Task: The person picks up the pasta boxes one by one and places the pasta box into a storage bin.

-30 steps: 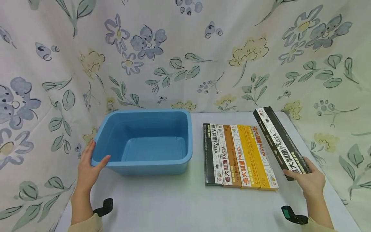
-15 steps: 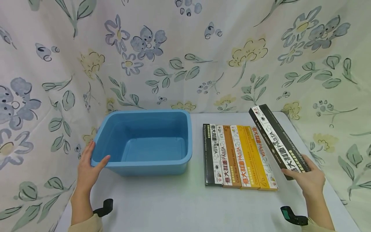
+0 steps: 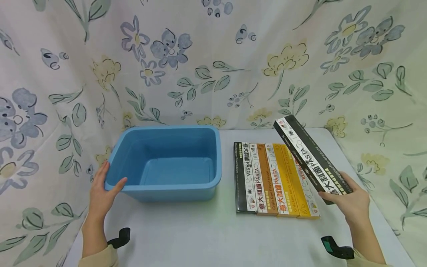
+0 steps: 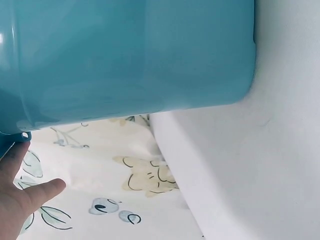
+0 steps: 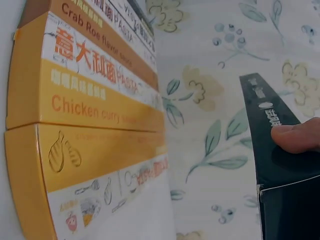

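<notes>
The right hand [image 3: 353, 202] is holding a long black pasta box [image 3: 311, 157] by its near end, with the thumb on top and the fingers curled under it. The box is looking light and stiff, like thin cardboard, and its sides are smooth, so it could slip. Holding only one end is making the far end tip up in the air; a hold nearer the middle would likely be steadier. Squeezing too hard could dent it.

The box is long and thin, black with a white strip, and it is showing the word PASTA in big letters. It is hanging in the air just right of the row of pasta boxes [image 3: 275, 180], which is lying flat on the white table [image 3: 213, 233]. Its far end is leaning over that row.

The left hand [image 3: 101, 193] is resting open against the left wall of the blue tub [image 3: 166, 163], well left of the row.
</notes>
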Tool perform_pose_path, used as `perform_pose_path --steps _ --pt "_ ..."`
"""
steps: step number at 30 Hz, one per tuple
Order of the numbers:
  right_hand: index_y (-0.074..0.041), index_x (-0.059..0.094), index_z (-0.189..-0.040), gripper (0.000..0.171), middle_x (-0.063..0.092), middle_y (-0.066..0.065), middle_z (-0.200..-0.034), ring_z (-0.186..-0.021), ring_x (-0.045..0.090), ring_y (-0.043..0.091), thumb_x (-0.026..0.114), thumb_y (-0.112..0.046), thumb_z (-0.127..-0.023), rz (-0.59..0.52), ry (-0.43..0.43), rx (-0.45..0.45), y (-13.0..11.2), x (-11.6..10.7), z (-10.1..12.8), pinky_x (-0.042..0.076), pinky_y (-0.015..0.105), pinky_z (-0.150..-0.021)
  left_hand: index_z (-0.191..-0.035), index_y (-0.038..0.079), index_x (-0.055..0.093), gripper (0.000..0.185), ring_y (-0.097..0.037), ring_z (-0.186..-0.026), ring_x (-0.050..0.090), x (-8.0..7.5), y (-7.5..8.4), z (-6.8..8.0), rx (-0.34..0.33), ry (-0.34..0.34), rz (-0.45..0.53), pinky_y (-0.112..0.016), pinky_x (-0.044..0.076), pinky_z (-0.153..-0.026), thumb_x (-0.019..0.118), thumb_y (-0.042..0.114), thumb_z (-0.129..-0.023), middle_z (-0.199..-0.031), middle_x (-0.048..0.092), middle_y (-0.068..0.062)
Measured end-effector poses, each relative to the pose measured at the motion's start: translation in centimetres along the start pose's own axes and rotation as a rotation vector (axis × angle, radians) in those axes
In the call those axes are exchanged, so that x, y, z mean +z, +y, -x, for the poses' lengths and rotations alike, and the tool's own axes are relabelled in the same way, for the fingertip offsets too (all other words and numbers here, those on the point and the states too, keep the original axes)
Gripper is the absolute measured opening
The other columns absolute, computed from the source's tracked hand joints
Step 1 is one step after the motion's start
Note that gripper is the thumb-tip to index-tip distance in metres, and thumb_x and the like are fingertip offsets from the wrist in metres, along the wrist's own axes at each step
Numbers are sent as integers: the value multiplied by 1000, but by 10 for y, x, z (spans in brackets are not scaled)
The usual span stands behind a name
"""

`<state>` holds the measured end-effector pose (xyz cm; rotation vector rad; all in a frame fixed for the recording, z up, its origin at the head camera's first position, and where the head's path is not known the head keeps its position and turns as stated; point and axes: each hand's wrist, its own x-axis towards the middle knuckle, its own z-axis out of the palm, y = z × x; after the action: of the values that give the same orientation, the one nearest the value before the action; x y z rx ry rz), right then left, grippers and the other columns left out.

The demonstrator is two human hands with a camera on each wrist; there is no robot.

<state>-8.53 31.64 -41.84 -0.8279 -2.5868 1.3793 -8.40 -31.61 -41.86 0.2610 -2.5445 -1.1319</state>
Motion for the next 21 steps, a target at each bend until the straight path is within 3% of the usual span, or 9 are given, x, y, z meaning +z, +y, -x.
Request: perform_pose_path --steps 6,12,18,21 --pt "-7 31 -152 102 41 24 -140 -103 44 25 86 -1 -66 -4 -19 -68 -6 1 5 41 6 -64 -155 9 24 83 -45 -143 17 1 0 0 -10 1 10 -71 21 -104 68 27 -87 -160 19 -16" --pt "-6 31 -152 100 41 25 -138 -100 44 23 86 -1 -67 -14 -37 -114 -10 2 7 43 6 -64 -155 9 23 83 -46 -143 16 1 0 0 -13 -3 14 -71 20 -105 68 27 -88 -160 18 -14" --pt "-5 36 -150 99 46 19 -131 -91 46 10 86 2 -65 -20 -49 -179 -12 5 11 46 9 -65 -155 10 24 83 -45 -143 18 1 0 -1 -8 2 14 -71 21 -104 68 27 -87 -160 19 -14" --pt "-3 36 -149 98 47 22 -131 -92 46 12 86 2 -65 -1 -66 -215 -14 6 12 46 8 -65 -155 10 24 82 -46 -143 18 1 -1 -1 -12 5 15 -71 21 -104 68 27 -87 -160 19 -14"
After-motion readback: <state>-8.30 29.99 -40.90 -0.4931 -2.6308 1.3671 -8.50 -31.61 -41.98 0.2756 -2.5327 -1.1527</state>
